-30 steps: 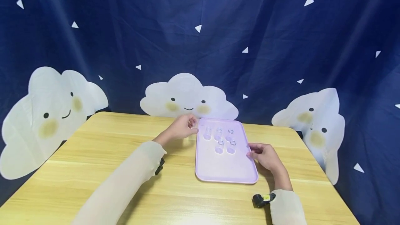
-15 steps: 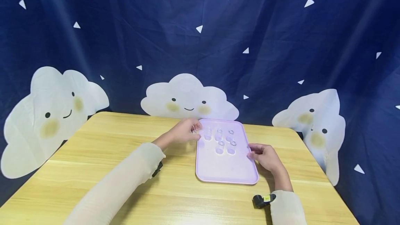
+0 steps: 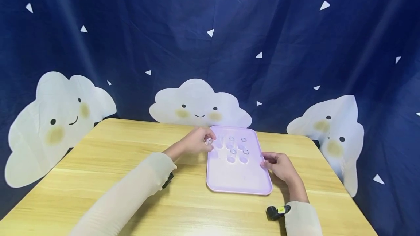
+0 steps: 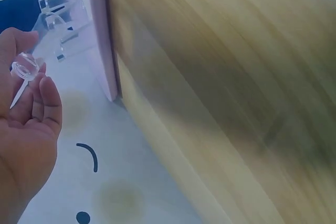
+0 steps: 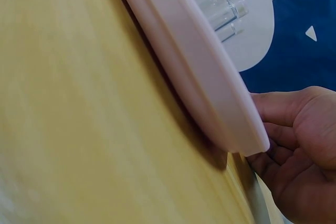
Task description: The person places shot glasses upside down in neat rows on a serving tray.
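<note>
My left hand (image 3: 197,141) pinches a small clear cup (image 3: 208,141) between thumb and fingers, at the far left edge of the lilac tray (image 3: 229,181). In the left wrist view the round end of that cup (image 4: 25,67) shows between the fingertips, and the rest is partly hidden by the hand. Several like clear cups (image 3: 243,158) stand upright in two rows on the tray's far half. On the opposite side, my right hand (image 3: 279,165) grips the tray's right rim; the right wrist view shows its fingers (image 5: 278,108) at the rim.
Light wood table (image 3: 177,199) lies under the tray and both forearms. Behind it hangs a dark blue curtain (image 3: 157,28) with white clouds and triangles. A black wrist camera (image 3: 275,212) is strapped at the right sleeve.
The left hand has moved right and slightly nearer, carrying its clear cup to the tray's left edge. The right hand has stayed on the rim. The whole head view has shifted slightly.
</note>
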Motion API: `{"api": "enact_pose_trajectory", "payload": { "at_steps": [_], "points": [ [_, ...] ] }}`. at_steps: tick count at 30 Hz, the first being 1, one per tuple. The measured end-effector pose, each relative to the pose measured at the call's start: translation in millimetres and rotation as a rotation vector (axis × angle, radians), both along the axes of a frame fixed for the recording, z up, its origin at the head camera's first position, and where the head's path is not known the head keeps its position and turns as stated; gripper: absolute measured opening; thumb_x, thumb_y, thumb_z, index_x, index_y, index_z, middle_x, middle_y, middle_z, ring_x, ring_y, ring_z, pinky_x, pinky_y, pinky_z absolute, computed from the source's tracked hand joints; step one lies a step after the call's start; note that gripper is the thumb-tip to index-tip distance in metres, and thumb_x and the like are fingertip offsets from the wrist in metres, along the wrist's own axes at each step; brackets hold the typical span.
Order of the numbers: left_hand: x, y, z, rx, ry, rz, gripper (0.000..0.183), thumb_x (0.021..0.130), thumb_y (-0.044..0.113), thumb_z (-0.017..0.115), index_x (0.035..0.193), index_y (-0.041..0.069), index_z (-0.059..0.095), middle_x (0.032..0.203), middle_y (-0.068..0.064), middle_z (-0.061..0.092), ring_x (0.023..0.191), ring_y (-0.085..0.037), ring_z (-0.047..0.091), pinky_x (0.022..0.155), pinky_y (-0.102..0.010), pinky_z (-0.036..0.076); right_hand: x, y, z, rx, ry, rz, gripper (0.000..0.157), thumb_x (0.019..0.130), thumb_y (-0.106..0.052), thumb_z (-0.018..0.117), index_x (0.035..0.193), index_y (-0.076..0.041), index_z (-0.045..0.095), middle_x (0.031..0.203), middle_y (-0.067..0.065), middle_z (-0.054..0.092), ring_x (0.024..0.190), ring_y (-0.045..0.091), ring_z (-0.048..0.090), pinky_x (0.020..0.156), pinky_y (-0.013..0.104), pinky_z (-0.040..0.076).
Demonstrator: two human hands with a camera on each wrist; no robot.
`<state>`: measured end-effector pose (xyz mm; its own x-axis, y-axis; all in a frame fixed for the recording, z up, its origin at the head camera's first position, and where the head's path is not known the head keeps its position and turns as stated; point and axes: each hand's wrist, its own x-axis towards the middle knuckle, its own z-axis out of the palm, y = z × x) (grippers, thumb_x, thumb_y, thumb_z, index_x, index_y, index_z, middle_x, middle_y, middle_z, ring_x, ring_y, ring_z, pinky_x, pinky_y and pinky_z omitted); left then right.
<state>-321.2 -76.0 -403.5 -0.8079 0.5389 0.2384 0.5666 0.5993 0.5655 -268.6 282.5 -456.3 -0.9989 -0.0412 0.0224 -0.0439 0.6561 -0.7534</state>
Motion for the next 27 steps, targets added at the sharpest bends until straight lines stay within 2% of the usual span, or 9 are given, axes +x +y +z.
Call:
{"api": "enact_pose_trajectory", "payload": {
  "at_steps": [6,10,18,27],
  "points": [
    [2.2,9.3,2.6,0.007,0.009,-0.005,0.033,0.078,0.009,0.081,0.109,0.005,0.072,0.087,0.003,0.065,0.083,-0.014,0.06,0.077,-0.026,0.053,-0.5,2.7,-1.0,-0.006,0.005,0.003,0.04,0.092,-0.006,0.074,0.131,0.0,0.067,0.11,0.01,0.073,0.095,0.022,0.062,0.081,0.03,0.05],
    [3.0,15.1,1.7,-0.004,0.018,-0.033,0.035,0.078,0.008,0.08,0.113,0.005,0.073,0.085,0.002,0.065,0.081,-0.014,0.06,0.074,-0.024,0.052,-0.7,2.7,0.0,-0.012,0.006,0.004,0.04,0.092,-0.005,0.074,0.131,0.001,0.067,0.109,0.011,0.074,0.094,0.022,0.062,0.078,0.028,0.05],
    [6.0,24.3,-3.8,0.005,-0.036,-0.097,0.036,0.083,0.005,0.077,0.119,0.003,0.074,0.101,-0.001,0.07,0.081,-0.01,0.061,0.073,-0.024,0.053,-0.7,1.2,-1.1,-0.024,0.002,0.007,0.04,0.091,-0.006,0.075,0.13,0.001,0.068,0.11,0.012,0.074,0.093,0.021,0.063,0.077,0.026,0.051],
    [7.8,33.1,-8.7,-0.064,-0.056,-0.087,0.036,0.083,0.006,0.078,0.119,0.007,0.076,0.095,0.002,0.065,0.077,-0.009,0.057,0.07,-0.023,0.05,0.0,0.8,-2.4,-0.024,0.005,0.003,0.04,0.092,-0.005,0.074,0.13,0.001,0.068,0.109,0.011,0.074,0.094,0.021,0.063,0.08,0.029,0.051]
  ]
}}
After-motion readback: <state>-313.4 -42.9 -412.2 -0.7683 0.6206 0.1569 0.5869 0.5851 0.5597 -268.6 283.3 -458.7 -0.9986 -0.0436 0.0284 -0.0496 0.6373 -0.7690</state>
